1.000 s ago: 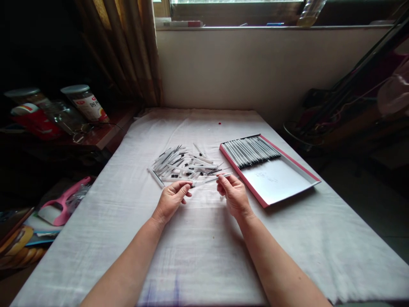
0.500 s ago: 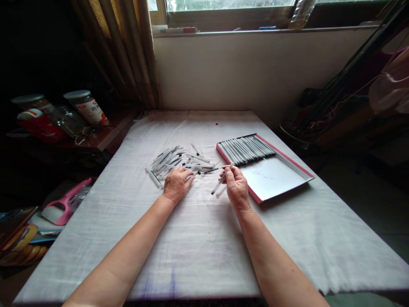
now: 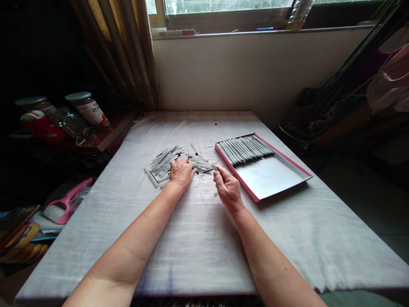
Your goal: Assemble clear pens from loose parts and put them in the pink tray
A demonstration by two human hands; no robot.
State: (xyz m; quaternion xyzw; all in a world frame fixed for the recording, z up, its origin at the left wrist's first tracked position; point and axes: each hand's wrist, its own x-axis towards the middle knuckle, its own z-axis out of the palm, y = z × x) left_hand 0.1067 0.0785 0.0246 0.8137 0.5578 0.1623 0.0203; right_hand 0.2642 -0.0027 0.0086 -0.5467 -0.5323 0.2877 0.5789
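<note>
A loose pile of white and grey pen parts (image 3: 166, 161) lies on the white cloth. My left hand (image 3: 181, 171) rests palm down on the pile's right side, fingers curled into the parts; what they grip is hidden. My right hand (image 3: 226, 185) is closed round a thin white pen (image 3: 214, 168), whose end sticks up beside the thumb, just right of the pile. A shallow white tray with a red rim (image 3: 281, 181) sits to the right. A neat row of finished pens (image 3: 244, 149) fills its far end.
The cloth-covered table (image 3: 198, 238) runs to a wall under a window, with a curtain (image 3: 128, 51) at the back left. Jars (image 3: 86, 106) stand on a low shelf to the left, above a pink tool (image 3: 64, 204). Dark clutter stands at the right.
My left hand let go of the pen and reached forward onto the pile. My right hand kept the pen, swung it upright and drew back left from the tray.
</note>
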